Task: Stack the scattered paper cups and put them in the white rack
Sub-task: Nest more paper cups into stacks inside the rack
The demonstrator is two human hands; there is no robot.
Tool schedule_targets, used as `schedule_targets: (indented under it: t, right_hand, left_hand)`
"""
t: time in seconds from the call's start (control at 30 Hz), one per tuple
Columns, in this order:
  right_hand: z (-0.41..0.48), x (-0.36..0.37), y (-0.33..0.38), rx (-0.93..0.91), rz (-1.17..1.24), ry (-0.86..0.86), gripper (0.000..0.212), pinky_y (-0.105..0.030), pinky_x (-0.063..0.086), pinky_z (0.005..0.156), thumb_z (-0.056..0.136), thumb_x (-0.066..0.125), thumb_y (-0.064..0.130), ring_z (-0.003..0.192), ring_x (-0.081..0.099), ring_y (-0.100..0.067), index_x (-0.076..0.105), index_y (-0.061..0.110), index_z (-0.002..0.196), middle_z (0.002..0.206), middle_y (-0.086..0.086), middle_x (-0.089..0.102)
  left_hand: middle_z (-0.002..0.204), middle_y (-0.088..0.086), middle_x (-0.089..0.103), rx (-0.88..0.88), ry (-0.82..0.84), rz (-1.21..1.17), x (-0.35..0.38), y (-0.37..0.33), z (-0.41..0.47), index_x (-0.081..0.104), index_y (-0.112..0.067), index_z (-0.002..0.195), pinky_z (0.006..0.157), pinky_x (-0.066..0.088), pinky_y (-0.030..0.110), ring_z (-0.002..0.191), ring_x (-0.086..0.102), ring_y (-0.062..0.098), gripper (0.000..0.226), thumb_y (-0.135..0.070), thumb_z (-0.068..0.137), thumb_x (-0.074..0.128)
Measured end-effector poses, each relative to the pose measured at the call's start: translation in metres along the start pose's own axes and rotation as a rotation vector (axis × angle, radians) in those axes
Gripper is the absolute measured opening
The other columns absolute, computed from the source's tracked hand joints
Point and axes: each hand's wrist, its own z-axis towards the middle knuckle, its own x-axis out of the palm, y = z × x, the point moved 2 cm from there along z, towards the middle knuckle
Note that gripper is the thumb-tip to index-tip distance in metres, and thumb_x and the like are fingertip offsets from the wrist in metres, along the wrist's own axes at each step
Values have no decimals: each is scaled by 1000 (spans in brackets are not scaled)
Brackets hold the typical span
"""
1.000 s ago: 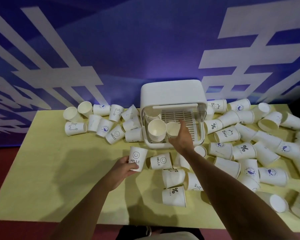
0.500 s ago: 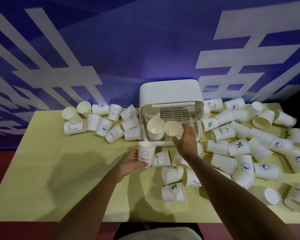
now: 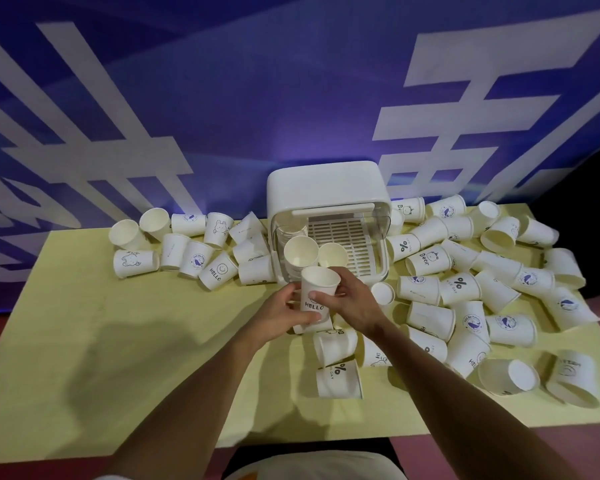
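Yellow tabletop [image 3: 118, 341], frame centre: left hand [image 3: 278, 315] and right hand [image 3: 352, 304] close together, both gripping one upright white paper cup printed HELLO [image 3: 317, 292]. Just behind it, white plastic rack [image 3: 326, 183] holds two cup stacks [image 3: 300, 251]. Loose white paper cups [image 3: 499, 289] lie scattered either side.

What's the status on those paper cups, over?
Left grip and right grip both holding the HELLO cup upright. White rack just behind, two stacks inside. Loose cups either side.

Pale yellow table [image 3: 84, 341] before a blue backdrop [image 3: 257, 81] with white characters.
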Motion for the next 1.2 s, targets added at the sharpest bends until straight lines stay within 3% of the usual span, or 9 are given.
schedule_targets:
  t: [0.13,0.27,0.37,0.43,0.57,0.77,0.9,1.2]
  right_hand:
    - [6,-15,7,-16,29,-145,66,-36,56,89,68,82,53,105,64,-10,54,29,122,115,12,66]
    - [11,-32,13,-30,70,-340,66,-27,56,85,69,80,52,103,61,1,48,32,124,114,18,61]
    - [18,-37,18,-70,23,-440,66,-18,50,79,74,79,47,101,56,11,42,37,128,109,32,55]
    - [26,-35,20,-104,-25,-439,65,-21,48,82,76,81,42,105,56,4,42,38,127,111,27,55]
    - [41,-26,17,-121,-102,-413,67,-12,42,81,75,83,36,102,54,3,41,37,128,114,21,53]
    - [60,-13,1,-131,-343,-346,74,-29,43,95,76,82,28,117,50,-19,44,15,138,130,-3,55]
    - [68,-8,-5,-117,-483,-299,67,-35,48,92,75,81,29,113,52,-23,48,15,130,122,-4,56]
    - [73,1,-7,-1,-548,-205,75,-44,51,93,77,80,28,117,53,-29,40,11,138,129,-11,54]
  left_hand:
    - [108,-11,68,-37,-43,26,-5,-9,7,57,-37,116,81,52,25,96,68,3,71,-44,54,92]
    - [118,-1,60,-90,-302,71,-20,-13,18,51,-21,116,75,46,24,101,60,12,63,-33,67,89]
    - [134,5,51,-62,-386,136,-26,-18,29,43,-14,136,98,48,36,119,54,21,84,-31,68,89]
    - [142,6,45,-45,-405,176,-27,-22,37,36,-15,145,108,42,41,129,48,24,95,-32,67,89]
    - [145,3,46,-7,-427,198,-20,-29,49,35,-22,147,111,39,47,134,44,24,103,-37,61,91]
    - [133,2,55,17,-481,215,-12,-33,62,44,-27,138,104,43,47,125,48,27,91,-38,59,90]
    - [129,-1,59,41,-486,203,-17,-32,64,47,-29,134,100,48,44,121,53,22,87,-38,59,89]
    - [129,-3,58,46,-513,198,-27,-30,62,46,-26,136,100,48,39,120,53,18,88,-38,60,89]
